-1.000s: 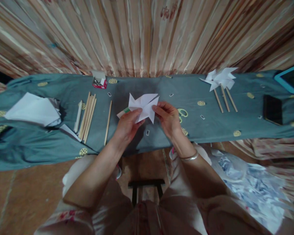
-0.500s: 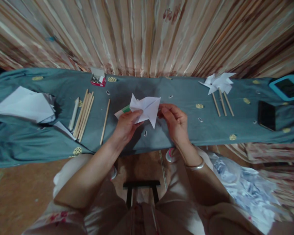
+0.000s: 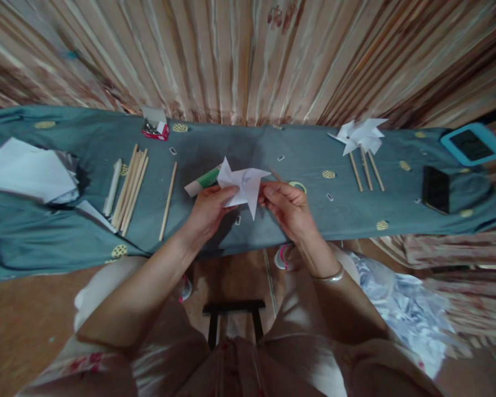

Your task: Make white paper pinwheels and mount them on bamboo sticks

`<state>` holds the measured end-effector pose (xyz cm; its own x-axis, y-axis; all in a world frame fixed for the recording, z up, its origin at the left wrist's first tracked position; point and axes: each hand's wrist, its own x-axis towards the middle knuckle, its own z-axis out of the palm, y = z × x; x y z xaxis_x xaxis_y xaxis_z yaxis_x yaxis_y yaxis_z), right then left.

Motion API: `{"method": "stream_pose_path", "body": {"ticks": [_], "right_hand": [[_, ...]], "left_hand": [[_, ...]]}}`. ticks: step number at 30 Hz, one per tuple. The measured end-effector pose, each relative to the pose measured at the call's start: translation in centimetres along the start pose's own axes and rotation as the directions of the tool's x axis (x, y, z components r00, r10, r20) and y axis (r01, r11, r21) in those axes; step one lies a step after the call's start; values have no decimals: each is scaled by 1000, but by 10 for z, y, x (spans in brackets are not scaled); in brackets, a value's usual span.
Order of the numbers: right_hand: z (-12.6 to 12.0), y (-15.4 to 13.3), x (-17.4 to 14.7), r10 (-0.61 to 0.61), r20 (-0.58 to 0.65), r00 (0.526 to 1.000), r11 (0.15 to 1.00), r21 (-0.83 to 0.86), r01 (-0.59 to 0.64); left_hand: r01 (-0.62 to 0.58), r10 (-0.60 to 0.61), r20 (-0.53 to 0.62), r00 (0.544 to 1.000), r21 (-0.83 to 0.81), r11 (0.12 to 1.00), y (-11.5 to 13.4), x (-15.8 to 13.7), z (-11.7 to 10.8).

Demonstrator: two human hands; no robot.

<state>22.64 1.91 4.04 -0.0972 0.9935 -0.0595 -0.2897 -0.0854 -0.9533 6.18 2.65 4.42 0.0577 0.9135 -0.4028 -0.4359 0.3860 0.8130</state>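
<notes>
A white paper pinwheel [image 3: 243, 186] with folded, pointed blades is held in front of me, above the cloth-covered table. My left hand [image 3: 210, 210] pinches its left side, thumb on top and fingers underneath. At the right edge of the paper, my right hand [image 3: 287, 207] has thumb and fingertips drawn together; whatever lies between them is too small or hidden to name. Partly behind the pinwheel is a flat green-and-white piece [image 3: 202, 182]. One wooden stick [image 3: 168, 201] lies left of my left hand.
To the left are several wooden sticks [image 3: 130, 190], a white tube-like stick [image 3: 113, 187], stacked white paper [image 3: 28, 171] and an open red box [image 3: 155, 130] of small metal pieces. At right lie finished-looking pinwheels [image 3: 361, 135] on sticks, a phone [image 3: 436, 189] and a blue-framed device [image 3: 474, 144].
The view has shifted slightly, moving the table items left and up. My right hand has drawn a little closer to the pinwheel, and more of the green-and-white piece shows. My left grip stays.
</notes>
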Motion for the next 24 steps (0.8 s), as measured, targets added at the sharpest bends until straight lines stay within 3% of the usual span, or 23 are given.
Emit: {"method": "stream_pose_path", "body": {"ticks": [4,13,24], "right_hand": [[-1,-3,-1,-22,23,999,999,-36,22],[-8,-11,-11,-55,216,975,962,-248,109],[-10,-24,-22,-45,256,966,912,-384,144]], "left_hand": [[-36,33,47,998,68,997,-4,2,-3],[-48,37,83,996,127,991,-6,4,-9],[-25,12,82,997,168,985,-4,4,-14]]}}
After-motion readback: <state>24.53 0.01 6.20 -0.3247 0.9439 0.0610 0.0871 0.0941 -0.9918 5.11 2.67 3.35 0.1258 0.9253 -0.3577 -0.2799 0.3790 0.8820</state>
